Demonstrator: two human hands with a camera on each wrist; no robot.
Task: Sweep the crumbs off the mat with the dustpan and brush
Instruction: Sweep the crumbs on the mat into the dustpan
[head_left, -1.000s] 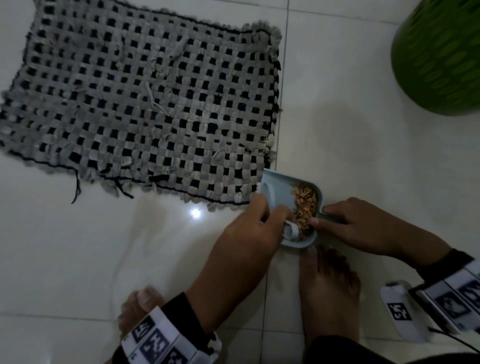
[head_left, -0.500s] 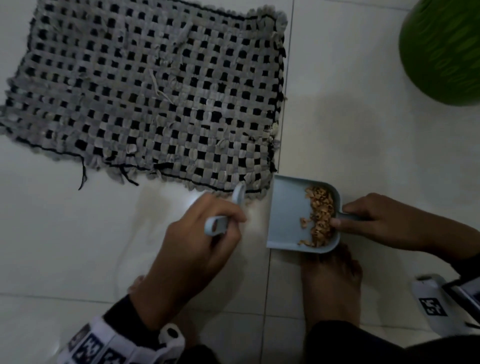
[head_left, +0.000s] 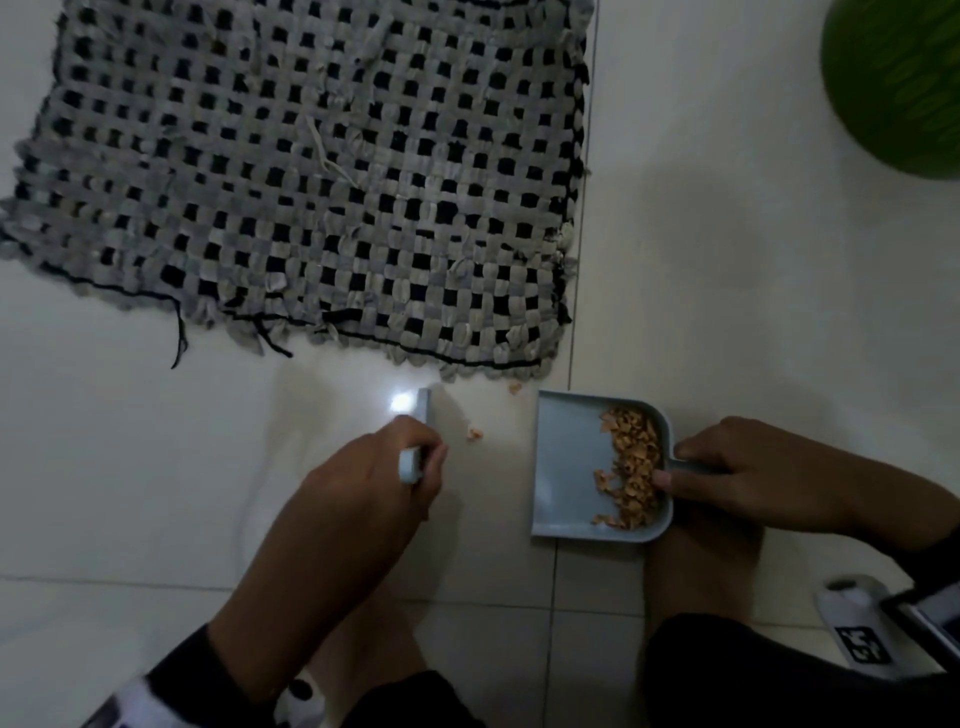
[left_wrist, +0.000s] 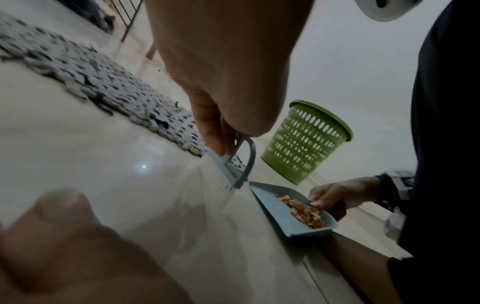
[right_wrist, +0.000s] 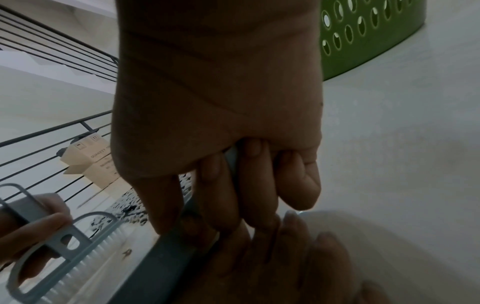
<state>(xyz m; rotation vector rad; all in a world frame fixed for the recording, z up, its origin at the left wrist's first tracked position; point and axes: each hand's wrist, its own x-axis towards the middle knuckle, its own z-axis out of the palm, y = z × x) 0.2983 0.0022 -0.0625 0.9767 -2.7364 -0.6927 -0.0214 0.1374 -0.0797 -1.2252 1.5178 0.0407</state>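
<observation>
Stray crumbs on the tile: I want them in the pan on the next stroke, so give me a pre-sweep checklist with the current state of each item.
1. Brush held firmly: ok, the left hand grips its handle.
2. Dustpan held steady: ok, the right hand holds its handle.
3. Pan mouth faces the brush: ok, its open edge points toward the brush.
4. Pan lip flat on the floor: cannot tell; the pan's far end lies over a foot.
5. Targets located: ok, one stray crumb lies between brush and pan, another by the mat edge.
6. Collected crumbs stay back: ok, piled at the handle end.
</observation>
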